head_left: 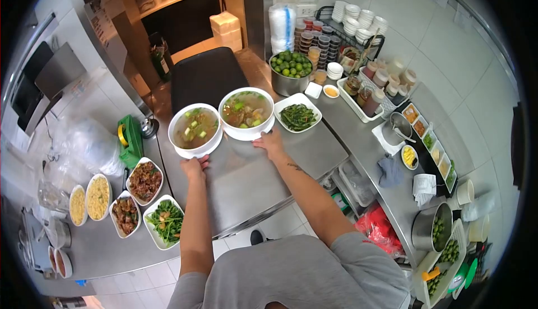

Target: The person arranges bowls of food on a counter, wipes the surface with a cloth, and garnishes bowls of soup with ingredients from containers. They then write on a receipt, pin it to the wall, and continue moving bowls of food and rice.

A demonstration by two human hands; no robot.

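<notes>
Two white bowls of clear soup with meat and chopped greens stand side by side on the steel counter (246, 169), each on a white plate. My left hand (195, 165) grips the near edge of the plate (189, 155) under the left soup bowl (172, 129). On the right, my right hand (271, 143) has its fingers at the near edge of the other plate (245, 137), below the right soup bowl (271, 107). The undersides of both plates and some fingertips are hidden. A white dish of dark green vegetables (298, 117) sits just right of that bowl.
Dishes of greens (165, 219), meat (145, 181) and fried rice (99, 197) stand at left. A black tray (207, 76) lies behind the bowls. Along the right are a pot of green limes (290, 76), sauce bottles (372, 101), a condiment tray (430, 138) and stacked cups (358, 20).
</notes>
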